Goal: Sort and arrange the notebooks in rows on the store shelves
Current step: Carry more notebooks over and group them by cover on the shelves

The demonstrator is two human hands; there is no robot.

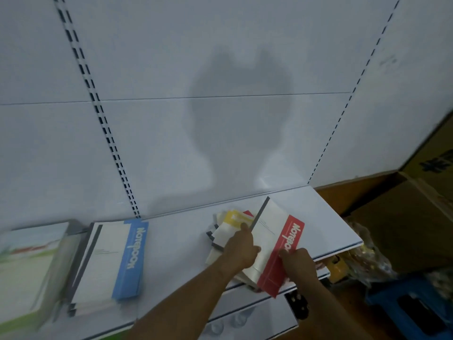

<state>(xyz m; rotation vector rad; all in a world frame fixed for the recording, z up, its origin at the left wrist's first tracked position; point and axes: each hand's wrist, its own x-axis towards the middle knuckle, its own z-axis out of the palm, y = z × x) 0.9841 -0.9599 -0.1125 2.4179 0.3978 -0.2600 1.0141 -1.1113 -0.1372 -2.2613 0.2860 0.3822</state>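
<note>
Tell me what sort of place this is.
Probably a shop being stocked: a white shelf on a slotted back panel, several identical notebooks lying on it, and cardboard cartons beside it.

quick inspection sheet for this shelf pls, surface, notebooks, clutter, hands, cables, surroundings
surface: white shelf, notebooks lying flat on it; a lower shelf edge shows beneath.
job's things: blue notebook stack at left; red notebook tilted up over a loose pile with a yellow notebook at right.
clutter: blurred green and white item at far left, kind unclear.
hands: left hand on the loose pile, fingers at the red notebook's dark spine; right hand grips the red notebook's near edge.
cables: nothing seen.
surroundings: white back panel with slotted uprights; cardboard boxes, a plastic bag and a blue crate at right.
</note>
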